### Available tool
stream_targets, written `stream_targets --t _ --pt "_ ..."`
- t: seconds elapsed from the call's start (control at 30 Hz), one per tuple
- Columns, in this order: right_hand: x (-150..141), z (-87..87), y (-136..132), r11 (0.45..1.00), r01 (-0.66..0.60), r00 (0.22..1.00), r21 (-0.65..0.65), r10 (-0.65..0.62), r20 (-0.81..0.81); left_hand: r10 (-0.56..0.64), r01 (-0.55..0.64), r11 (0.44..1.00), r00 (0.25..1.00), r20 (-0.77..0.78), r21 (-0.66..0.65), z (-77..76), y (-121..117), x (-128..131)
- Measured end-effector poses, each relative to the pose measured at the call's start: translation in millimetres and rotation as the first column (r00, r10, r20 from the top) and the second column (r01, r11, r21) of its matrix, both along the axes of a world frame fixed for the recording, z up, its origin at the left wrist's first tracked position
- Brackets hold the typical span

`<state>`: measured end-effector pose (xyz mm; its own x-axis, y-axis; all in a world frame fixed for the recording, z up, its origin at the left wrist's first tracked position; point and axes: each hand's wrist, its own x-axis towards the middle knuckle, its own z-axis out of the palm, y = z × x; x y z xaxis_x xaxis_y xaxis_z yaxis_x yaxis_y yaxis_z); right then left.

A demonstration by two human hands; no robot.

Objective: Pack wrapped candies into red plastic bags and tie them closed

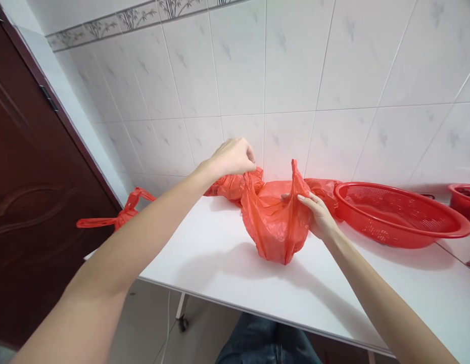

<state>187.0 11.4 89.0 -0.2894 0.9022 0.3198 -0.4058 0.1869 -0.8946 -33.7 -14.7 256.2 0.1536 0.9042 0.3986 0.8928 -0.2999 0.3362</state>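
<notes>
A red plastic bag (275, 227) with upright handles hangs between my two hands, just over the white table or touching it; I cannot tell which. My left hand (235, 155) is closed at the top of the bag's left handle, its fingertips turned away from view. On the other side, my right hand (319, 215) pinches the bag below its right handle, thumb in front and some fingers behind the plastic. What the bag contains, if anything, is hidden.
More red plastic bags (229, 188) lie along the tiled wall. A red perforated basket (402, 235) stands to the right, with another red container (464, 207) beyond it. One red bag (125, 215) sits at the left end of the white table (216, 263), near a brown door (41, 202).
</notes>
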Motion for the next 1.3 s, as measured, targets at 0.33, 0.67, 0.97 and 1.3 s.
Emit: stream_targets --t 0.33,0.67,0.97,1.3 --pt "11 -13.2 1 0.994 0.048 0.999 -0.094 -0.049 -0.012 -0.230 0.369 0.925 0.732 0.641 -0.089 -100.1 22 -71" --pt "20 -28.1 5 0.997 0.052 0.999 -0.064 -0.052 0.002 -0.271 0.536 0.825 0.653 0.707 -0.179 -158.7 44 -28" --pt "19 -31.4 5 0.996 0.060 0.994 -0.068 -0.054 0.097 -0.290 0.565 0.806 0.636 0.715 -0.176 -157.7 43 -9" --pt "32 -30.9 16 0.960 0.268 0.951 -0.079 -0.277 -0.134 -0.130 0.160 0.987 0.651 0.748 0.032 -154.3 34 -38"
